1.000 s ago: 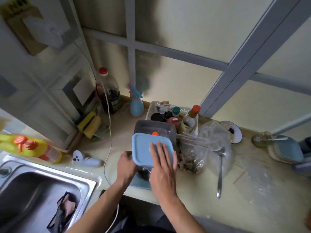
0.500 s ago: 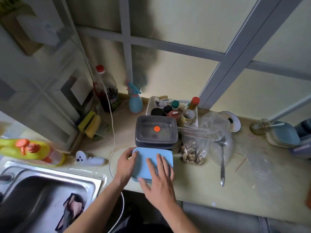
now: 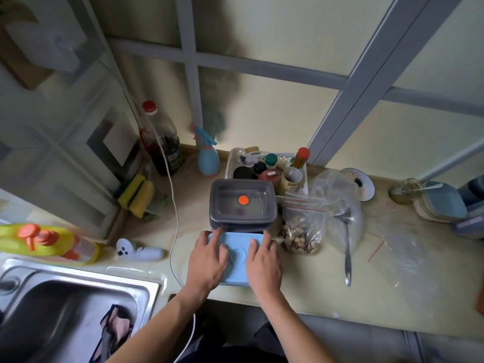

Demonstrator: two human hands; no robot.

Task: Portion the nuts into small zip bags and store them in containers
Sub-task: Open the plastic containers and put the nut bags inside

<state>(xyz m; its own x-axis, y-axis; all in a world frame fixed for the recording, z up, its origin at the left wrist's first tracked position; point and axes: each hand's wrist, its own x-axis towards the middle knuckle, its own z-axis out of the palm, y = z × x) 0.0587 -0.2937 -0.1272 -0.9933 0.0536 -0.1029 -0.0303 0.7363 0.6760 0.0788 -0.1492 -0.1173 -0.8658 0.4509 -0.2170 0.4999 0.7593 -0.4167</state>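
Note:
A container with a light blue lid point(image 3: 238, 251) sits at the counter's front edge. My left hand point(image 3: 207, 260) lies flat on the lid's left half and my right hand point(image 3: 264, 260) lies flat on its right half, fingers straight, both pressing down. Directly behind stands a grey lidded container point(image 3: 243, 204) with an orange dot on top. To the right, a clear zip bag of nuts point(image 3: 301, 231) stands upright beside a larger crumpled plastic bag point(image 3: 337, 200). A metal spoon point(image 3: 347, 247) lies against that bag.
A steel sink point(image 3: 65, 310) fills the lower left, with a yellow soap bottle point(image 3: 44, 242) on its rim. A white basket of bottles point(image 3: 269, 166), a blue spray bottle point(image 3: 208, 158) and a dark bottle point(image 3: 163, 142) line the wall. Stacked blue-lidded containers point(image 3: 442, 203) sit far right.
The blue lid came down from in front of the grey container onto its box. My left hand moved from the lid's edge onto its top; both hands now press it.

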